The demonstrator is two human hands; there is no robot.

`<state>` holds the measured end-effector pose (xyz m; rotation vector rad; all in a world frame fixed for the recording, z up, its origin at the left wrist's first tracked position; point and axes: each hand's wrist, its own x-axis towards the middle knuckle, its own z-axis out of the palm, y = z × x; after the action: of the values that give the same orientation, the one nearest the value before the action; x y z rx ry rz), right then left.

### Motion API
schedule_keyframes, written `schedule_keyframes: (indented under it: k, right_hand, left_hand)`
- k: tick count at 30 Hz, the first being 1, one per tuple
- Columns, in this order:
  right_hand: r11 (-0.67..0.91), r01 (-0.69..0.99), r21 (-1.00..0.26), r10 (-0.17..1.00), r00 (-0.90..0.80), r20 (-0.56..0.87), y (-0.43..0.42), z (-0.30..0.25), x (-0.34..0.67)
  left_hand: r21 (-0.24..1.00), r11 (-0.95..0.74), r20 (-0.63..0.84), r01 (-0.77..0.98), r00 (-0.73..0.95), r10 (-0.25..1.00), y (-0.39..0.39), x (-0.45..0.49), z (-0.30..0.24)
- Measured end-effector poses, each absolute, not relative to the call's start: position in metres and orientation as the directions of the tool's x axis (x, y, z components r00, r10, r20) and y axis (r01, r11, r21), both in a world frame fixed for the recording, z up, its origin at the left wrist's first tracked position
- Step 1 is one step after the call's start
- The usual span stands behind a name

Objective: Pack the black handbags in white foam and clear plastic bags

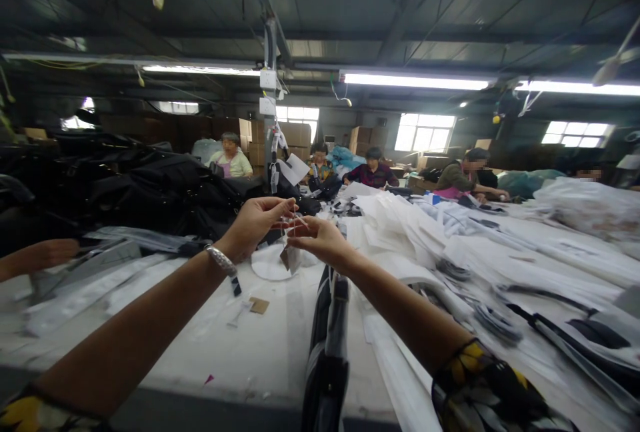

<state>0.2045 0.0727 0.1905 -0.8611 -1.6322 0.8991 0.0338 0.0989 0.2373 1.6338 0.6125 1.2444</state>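
Note:
Both my hands are raised close together over the white table, fingers pinched. My left hand [256, 224], with a silver bracelet at the wrist, grips a thin white tag string [300, 220]. From the right, my right hand [323, 240] pinches the same string, its fingertips nearly touching the left ones. Below the fingers dangles a small tag [286, 257], brown and partly clear-looking; its details are blurred. A black bag [327, 352] stands upright under my right forearm, near the table's front edge.
A brown square card [259, 305] lies on the white table [200, 345]. Black bags [165, 185] are heaped at the left; white sheets [400, 225] and straps cover the right. Another person's hand [43, 255] reaches in at left. Several people sit across, beyond a post [269, 95].

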Motion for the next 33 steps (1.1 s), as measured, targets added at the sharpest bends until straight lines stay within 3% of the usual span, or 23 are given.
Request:
schedule_keyframes:
  k: [3, 10, 15, 21, 26, 29, 33]
  right_hand:
    - [0.420, 0.077, -0.904, 0.893, -0.215, 0.396, 0.069, 0.188, 0.205]
    - [0.530, 0.114, -0.840, 0.832, -0.261, 0.489, 0.056, 0.189, 0.202]
    - [0.568, -0.052, -0.821, 0.804, -0.179, 0.567, 0.030, 0.204, 0.197]
    - [0.430, -0.175, -0.885, 0.900, 0.007, 0.436, -0.022, 0.206, 0.212]
    - [0.195, -0.288, -0.938, 0.963, -0.127, 0.239, -0.065, 0.193, 0.231]
    - [0.246, -0.314, -0.917, 0.938, -0.163, 0.307, -0.076, 0.187, 0.238]
    - [0.338, -0.251, -0.907, 0.926, -0.081, 0.368, -0.077, 0.179, 0.242]
  left_hand:
    - [0.902, -0.394, 0.432, -0.177, 0.361, 0.826, 0.094, 0.030, 0.245]
    - [0.920, -0.273, 0.375, -0.281, 0.433, 0.820, 0.086, 0.030, 0.251]
    - [0.911, -0.240, 0.385, -0.336, 0.483, 0.786, 0.069, 0.043, 0.253]
    - [0.876, -0.226, 0.444, -0.425, 0.532, 0.721, 0.035, 0.054, 0.251]
    - [0.885, -0.151, 0.419, -0.440, 0.615, 0.668, 0.009, 0.063, 0.239]
    - [0.908, -0.119, 0.381, -0.402, 0.674, 0.633, -0.001, 0.071, 0.238]
    - [0.914, -0.115, 0.378, -0.388, 0.716, 0.587, -0.005, 0.083, 0.240]
